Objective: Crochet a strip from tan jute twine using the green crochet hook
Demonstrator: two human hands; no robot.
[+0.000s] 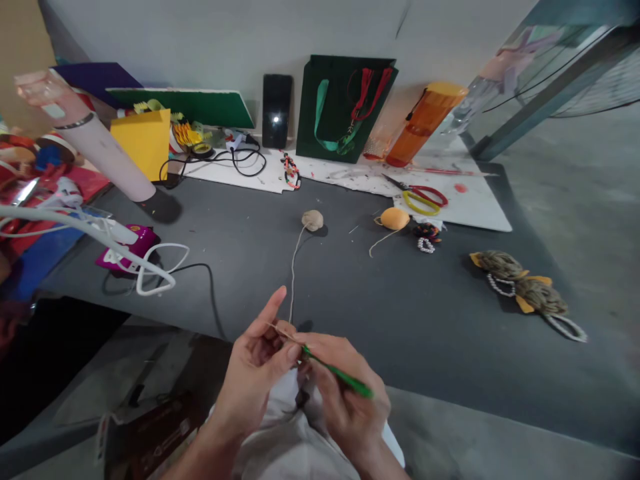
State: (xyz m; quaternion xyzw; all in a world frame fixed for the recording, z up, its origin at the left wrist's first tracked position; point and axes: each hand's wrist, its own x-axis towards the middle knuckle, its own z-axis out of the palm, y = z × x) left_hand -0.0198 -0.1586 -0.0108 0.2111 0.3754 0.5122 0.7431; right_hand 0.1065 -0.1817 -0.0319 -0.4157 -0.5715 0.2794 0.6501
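The person wears a loose, creased white garment [287,440], with left hand [255,367] and right hand [347,407] bare.

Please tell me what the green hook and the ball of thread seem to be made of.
The hook looks like smooth, glossy green plastic, or possibly painted metal; its even shine cannot settle which. The ball looks like matte natural fibre, perhaps cotton or jute, judging by its pale, soft-looking wound surface and the thin strand leaving it.
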